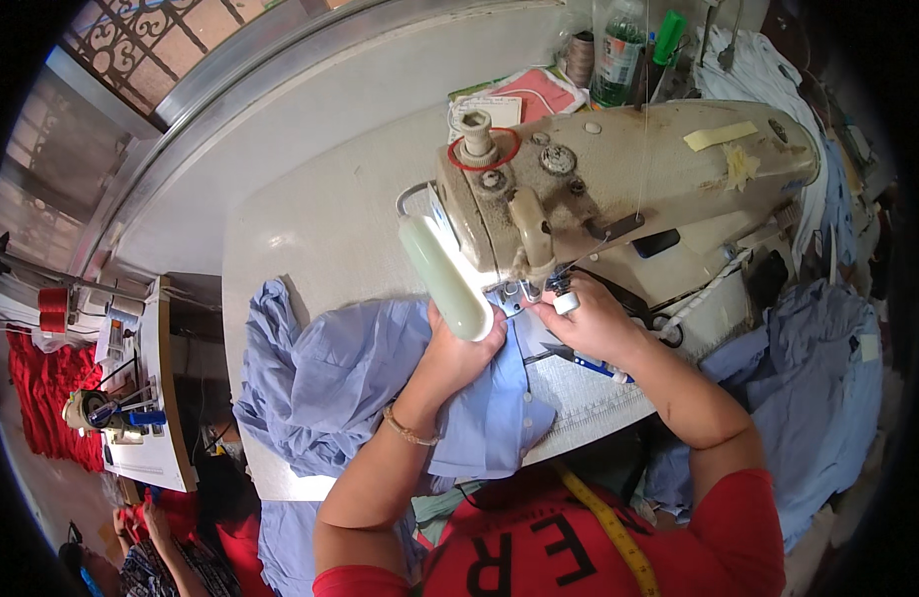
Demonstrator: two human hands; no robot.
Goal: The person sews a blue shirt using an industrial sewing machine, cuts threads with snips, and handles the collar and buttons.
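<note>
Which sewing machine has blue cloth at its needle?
The large beige machine, where the left hand and right hand touch the blue cloth; the smaller machine stands far left, near red cloth.

Over at ten o'clock I see a metal-framed window (99,92) with scrolled dark ironwork (131,42); at eleven, a pale wall (350,104); around eight, another white-topped table (146,456).

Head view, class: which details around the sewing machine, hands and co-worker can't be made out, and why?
In the head view:
Left hand: some fingers hidden behind the pale green lamp.
Right hand: fingers partly covered by the white knob.
Blue garment: part hidden beneath the left forearm.
Sewing machine: needle tip too small to pick out near the lamp's glare.
Co-worker: cut off at the lower left edge.
</note>
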